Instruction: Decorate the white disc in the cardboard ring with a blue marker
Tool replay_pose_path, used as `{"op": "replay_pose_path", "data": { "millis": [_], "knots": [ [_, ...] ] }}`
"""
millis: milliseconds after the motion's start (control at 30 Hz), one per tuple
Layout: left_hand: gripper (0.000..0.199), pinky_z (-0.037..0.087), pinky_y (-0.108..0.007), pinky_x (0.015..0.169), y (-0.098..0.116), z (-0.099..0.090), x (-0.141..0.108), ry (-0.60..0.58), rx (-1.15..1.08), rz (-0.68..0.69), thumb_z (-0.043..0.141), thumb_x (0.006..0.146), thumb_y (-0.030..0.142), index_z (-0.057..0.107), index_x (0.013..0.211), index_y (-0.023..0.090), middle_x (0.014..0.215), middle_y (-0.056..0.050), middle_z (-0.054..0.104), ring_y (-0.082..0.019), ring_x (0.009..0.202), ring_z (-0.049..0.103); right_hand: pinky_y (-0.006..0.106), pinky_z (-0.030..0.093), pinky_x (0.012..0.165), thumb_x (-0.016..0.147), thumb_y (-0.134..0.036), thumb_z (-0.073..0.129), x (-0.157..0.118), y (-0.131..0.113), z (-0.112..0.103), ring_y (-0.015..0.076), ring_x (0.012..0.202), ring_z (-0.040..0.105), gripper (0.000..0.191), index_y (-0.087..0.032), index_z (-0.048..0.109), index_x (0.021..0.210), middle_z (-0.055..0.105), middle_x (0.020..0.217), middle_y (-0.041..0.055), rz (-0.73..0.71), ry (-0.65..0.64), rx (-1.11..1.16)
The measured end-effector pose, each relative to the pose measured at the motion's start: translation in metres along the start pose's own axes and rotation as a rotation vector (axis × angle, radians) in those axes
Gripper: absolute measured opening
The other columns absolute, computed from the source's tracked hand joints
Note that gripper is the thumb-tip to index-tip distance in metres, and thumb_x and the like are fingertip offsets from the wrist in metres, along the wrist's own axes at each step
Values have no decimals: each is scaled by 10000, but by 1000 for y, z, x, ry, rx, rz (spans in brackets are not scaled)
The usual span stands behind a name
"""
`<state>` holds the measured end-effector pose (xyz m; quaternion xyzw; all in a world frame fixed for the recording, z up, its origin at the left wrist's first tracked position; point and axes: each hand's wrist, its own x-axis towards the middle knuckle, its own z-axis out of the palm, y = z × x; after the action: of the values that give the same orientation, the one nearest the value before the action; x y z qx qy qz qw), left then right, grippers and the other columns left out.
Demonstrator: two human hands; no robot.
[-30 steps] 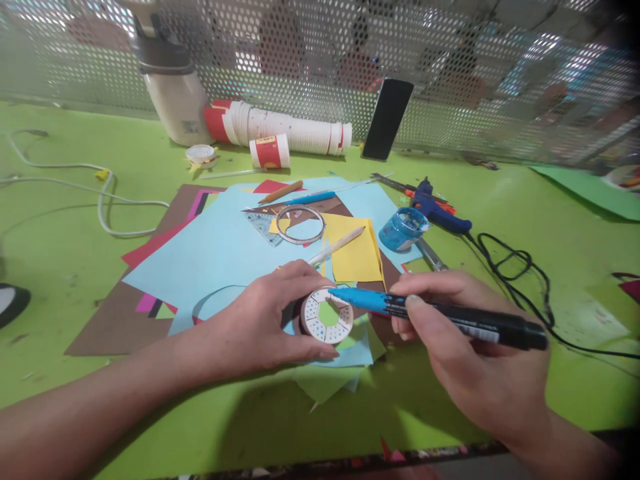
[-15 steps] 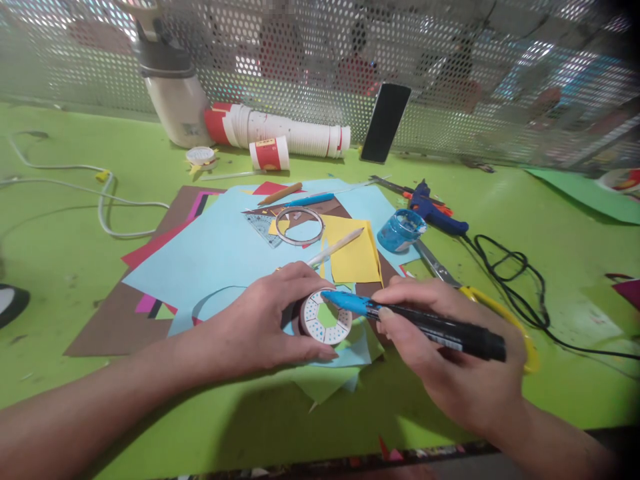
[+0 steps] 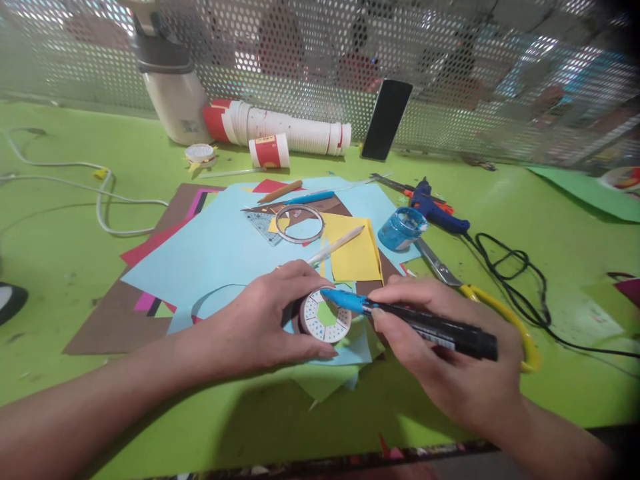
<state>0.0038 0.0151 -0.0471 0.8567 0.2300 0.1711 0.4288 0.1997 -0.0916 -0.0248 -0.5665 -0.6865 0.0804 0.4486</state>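
My left hand (image 3: 273, 317) is closed around the side of a small round piece (image 3: 327, 330), thumb below and fingers above. Its upright face has a white ring split into sections with small blue dots, around a green centre. In my right hand (image 3: 440, 340) is a black marker (image 3: 430, 327) with a blue front end, held like a pen. The marker's tip is at the upper part of the white ring; whether it touches cannot be made out. Under the hands lie light blue paper (image 3: 200, 247) and a yellow paper square (image 3: 355, 253).
Behind the papers lie stacked paper cups (image 3: 295, 133) beside a spray bottle (image 3: 173, 100), and a phone (image 3: 387, 120) leans on the mesh. A blue paint jar (image 3: 400, 230), a glue gun (image 3: 435, 210) and yellow-handled scissors (image 3: 495, 310) are at right. Pencils and a silvery ring (image 3: 300, 239) lie mid-table.
The marker and my right hand have shifted slightly left. My left hand keeps its hold on the round piece, which stays in place.
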Motion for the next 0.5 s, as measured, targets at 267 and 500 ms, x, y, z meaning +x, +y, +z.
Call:
{"op": "replay_pose_path", "data": {
  "millis": [267,500],
  "knots": [
    [458,499,-358,898,0,0,-1,-15,20,0,798,762,343,656,1170,188,1089,-61,600,-223,1021,597,165,538,678,837,-177,705,-5,4,-3,100,772,692,191,-225,647,1013,712,866,-24,-160,-84,-93],
    [437,504,-349,890,-1,1,0,-1,26,9,803,752,331,667,1141,186,1081,-59,610,-218,1005,606,162,522,721,847,-178,696,-5,6,-5,83,772,659,212,-216,644,1049,695,920,-20,-177,-143,-47]
  ]
}}
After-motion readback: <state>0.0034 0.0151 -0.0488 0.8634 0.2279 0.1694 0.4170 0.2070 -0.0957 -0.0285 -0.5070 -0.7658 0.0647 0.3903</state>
